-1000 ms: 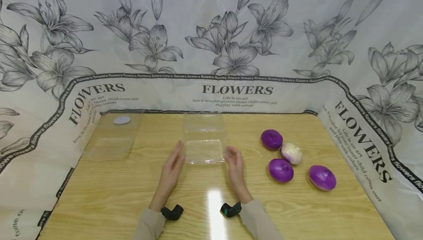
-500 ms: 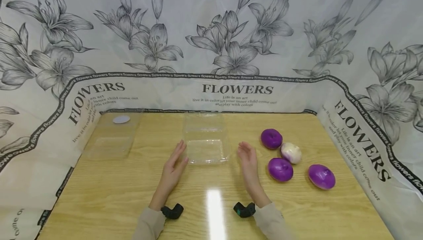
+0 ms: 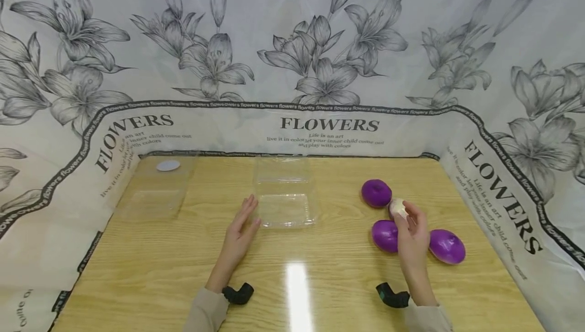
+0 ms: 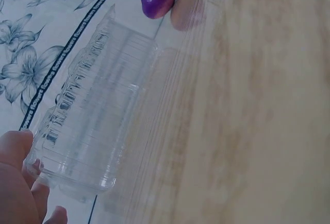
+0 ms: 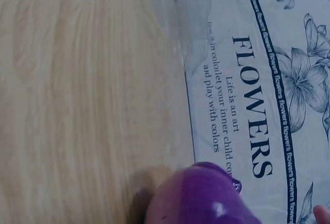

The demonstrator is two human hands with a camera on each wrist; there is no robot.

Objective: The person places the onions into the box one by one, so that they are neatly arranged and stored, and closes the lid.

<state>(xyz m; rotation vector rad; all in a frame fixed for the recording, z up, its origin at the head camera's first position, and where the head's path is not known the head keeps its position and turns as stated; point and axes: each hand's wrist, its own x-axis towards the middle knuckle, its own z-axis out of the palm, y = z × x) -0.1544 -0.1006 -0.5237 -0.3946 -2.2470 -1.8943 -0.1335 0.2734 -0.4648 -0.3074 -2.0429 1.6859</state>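
A clear plastic clamshell container [image 3: 284, 210] lies with its lid raised in the middle of the table. My left hand [image 3: 239, 225] is at its left side with fingers extended; in the left wrist view, the fingers [image 4: 38, 190] are at the container's corner. Over at the right, my right hand [image 3: 413, 238] reaches over a white-and-purple onion [image 3: 396, 207], thumb and fingers spread around its near side and partly hiding it. Whether they touch it is unclear. A purple onion [image 3: 385, 235] sits beside the thumb, partly covered. Another purple onion [image 5: 201, 198] looms large in the right wrist view.
Two more purple onions stand nearby: one farther back [image 3: 377, 193], the other to the right of my right hand [image 3: 447, 246]. A second clear plastic container [image 3: 153, 202] with a white oval label lies at the left. Flower-printed cloth [image 3: 329, 141] walls the table's back and sides.
My right hand has left the container's right side and moved right to the white-and-purple onion. The left hand has shifted slightly, staying beside the container.
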